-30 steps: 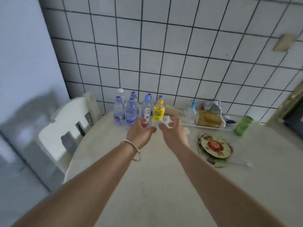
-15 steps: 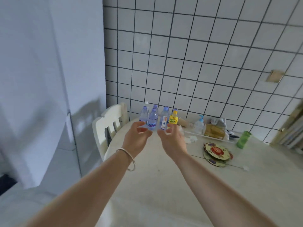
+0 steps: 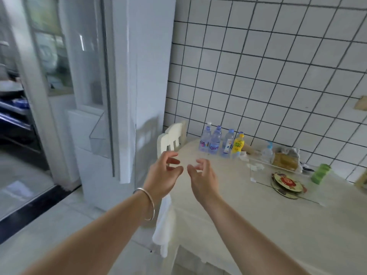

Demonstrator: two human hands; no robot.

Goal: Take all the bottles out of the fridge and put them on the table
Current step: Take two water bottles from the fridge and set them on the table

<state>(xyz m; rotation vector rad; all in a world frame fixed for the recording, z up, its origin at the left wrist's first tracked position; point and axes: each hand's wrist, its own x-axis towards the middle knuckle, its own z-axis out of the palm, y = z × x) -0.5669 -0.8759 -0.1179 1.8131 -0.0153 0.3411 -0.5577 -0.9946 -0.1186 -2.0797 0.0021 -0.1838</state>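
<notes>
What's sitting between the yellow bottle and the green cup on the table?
In the head view, between the yellow bottle and green cup: a clear pump bottle and a bagged loaf on a tray.

A cluster of bottles (image 3: 220, 142) stands at the far edge of the table (image 3: 258, 215), against the tiled wall (image 3: 268, 66). A chair (image 3: 172, 137) sits just left of them, between table and fridge (image 3: 123, 96), whose door (image 3: 89, 86) hangs open at left. Right of the bottles lie a tray (image 3: 282, 165) and, nearer, a plate (image 3: 287, 182). Two empty hands, the left hand (image 3: 162, 176) and right hand (image 3: 202, 178), are raised side by side over the table's left edge.
</notes>
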